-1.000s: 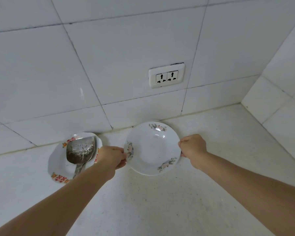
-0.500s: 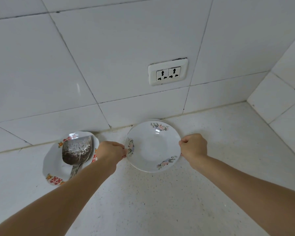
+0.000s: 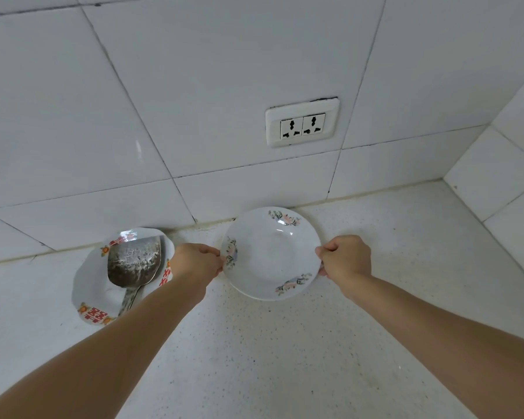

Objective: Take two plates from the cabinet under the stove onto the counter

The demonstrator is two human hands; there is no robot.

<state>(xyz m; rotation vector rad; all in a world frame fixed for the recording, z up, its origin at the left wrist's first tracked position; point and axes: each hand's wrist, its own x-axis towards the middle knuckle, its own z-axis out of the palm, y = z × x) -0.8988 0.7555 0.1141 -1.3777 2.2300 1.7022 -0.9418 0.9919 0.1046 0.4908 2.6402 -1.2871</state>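
Plate: we see a white floral plate [image 3: 270, 255] near the back of the counter [image 3: 285, 358], close to the tiled wall [image 3: 194, 101]; whether it rests on the counter or is just above it, we cannot tell.
Left hand: our left hand [image 3: 195, 263] pinches the plate's left rim, fingers curled closed on it.
Right hand: our right hand [image 3: 345, 258] grips the right rim, likewise closed on it.
Dish: to the left, just beside the left hand, a dish [image 3: 88, 285] with red and orange marks lies against the wall.
Spatula: a metal spatula [image 3: 133, 263] lies in that dish.
Socket: a double socket [image 3: 302, 124] sits on the wall above the plate.
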